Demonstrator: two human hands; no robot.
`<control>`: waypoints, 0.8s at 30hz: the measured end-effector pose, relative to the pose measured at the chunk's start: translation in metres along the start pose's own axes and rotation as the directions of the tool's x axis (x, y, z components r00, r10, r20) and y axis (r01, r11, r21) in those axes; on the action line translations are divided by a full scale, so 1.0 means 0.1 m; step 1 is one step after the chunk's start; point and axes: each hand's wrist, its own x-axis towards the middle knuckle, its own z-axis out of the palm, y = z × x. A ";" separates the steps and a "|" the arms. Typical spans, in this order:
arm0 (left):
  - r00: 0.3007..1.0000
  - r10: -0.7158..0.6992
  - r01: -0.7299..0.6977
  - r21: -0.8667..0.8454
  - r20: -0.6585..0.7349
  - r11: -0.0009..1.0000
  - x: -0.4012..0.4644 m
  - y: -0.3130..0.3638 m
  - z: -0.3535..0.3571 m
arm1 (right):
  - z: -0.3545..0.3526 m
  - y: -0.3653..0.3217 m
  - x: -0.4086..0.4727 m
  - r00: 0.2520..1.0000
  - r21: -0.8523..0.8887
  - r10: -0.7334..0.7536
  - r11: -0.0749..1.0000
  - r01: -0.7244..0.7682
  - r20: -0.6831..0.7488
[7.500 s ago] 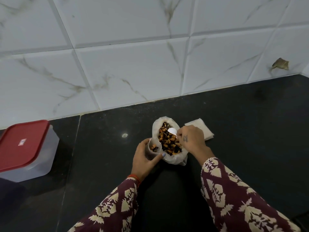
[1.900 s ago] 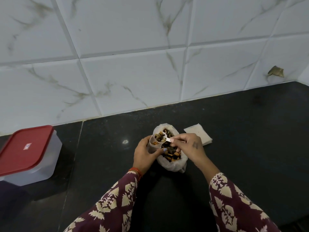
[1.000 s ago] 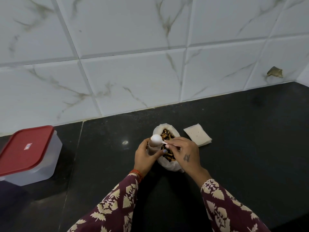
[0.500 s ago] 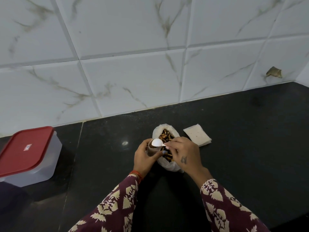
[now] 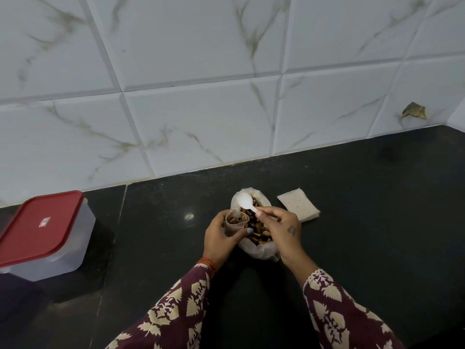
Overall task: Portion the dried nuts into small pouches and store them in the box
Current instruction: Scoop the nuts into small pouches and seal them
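Maroon sleeves [image 5: 176,313] printed with cream leaves, red thread band [image 5: 208,262] at left wrist, small tattoo [image 5: 292,229] on right hand [image 5: 281,227]

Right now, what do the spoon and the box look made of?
Spoon: white plastic by its look, smooth, slightly translucent bowl. Box: plastic too, it seems, with a frosted see-through body and a glossy red lid bearing a small label.

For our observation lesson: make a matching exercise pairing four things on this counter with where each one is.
Things:
1. box with red lid
2. white spoon
3. small pouch
4. stack of empty pouches

Places:
A. gripped in the left hand
B. far left on the counter
C. flat, right of the nut bag
D. pinched in the right hand

Pairs: 1-B, 2-D, 3-A, 4-C
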 end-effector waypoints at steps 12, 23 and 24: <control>1.000 -0.008 0.008 -0.027 0.008 1.000 -0.06 -0.07 -0.04 | -0.10 0.24 -0.03 0.991 -0.641 0.099 0.755 -0.136 -0.093; 0.999 -0.041 0.041 0.018 0.029 0.999 -0.11 -0.17 -0.13 | 0.25 0.20 -0.19 0.926 -0.453 -0.287 0.811 0.372 0.246; 0.998 -0.054 0.054 0.010 0.045 0.998 -0.12 -0.18 -0.16 | 0.27 0.20 -0.18 0.928 -0.450 -0.273 0.816 0.362 0.252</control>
